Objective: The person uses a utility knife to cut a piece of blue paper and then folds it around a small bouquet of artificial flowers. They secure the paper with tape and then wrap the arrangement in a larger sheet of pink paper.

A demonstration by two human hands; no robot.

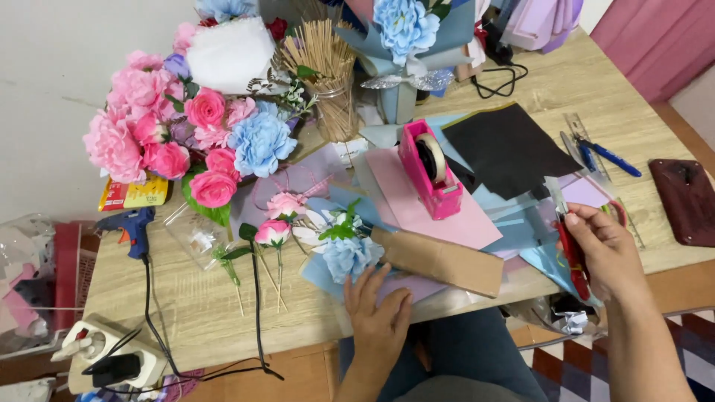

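Observation:
My left hand (377,313) lies flat with fingers spread on purple and blue paper sheets (417,286) at the table's near edge, just below a blue paper flower (347,255) and a brown cardboard strip (439,260). At the right, my right hand (607,249) grips red-handled scissors (572,249), blades pointing away over blue and lilac paper. A pink tape dispenser (428,170) stands on a pink sheet between the hands, next to a black sheet (506,149).
A bouquet of pink and blue flowers (190,138) fills the far left. A jar of wooden sticks (331,82), a blue glue gun (130,227), loose pink stemmed flowers (272,231), a power strip (112,353), blue pliers (603,155) and a dark red case (685,197) lie around.

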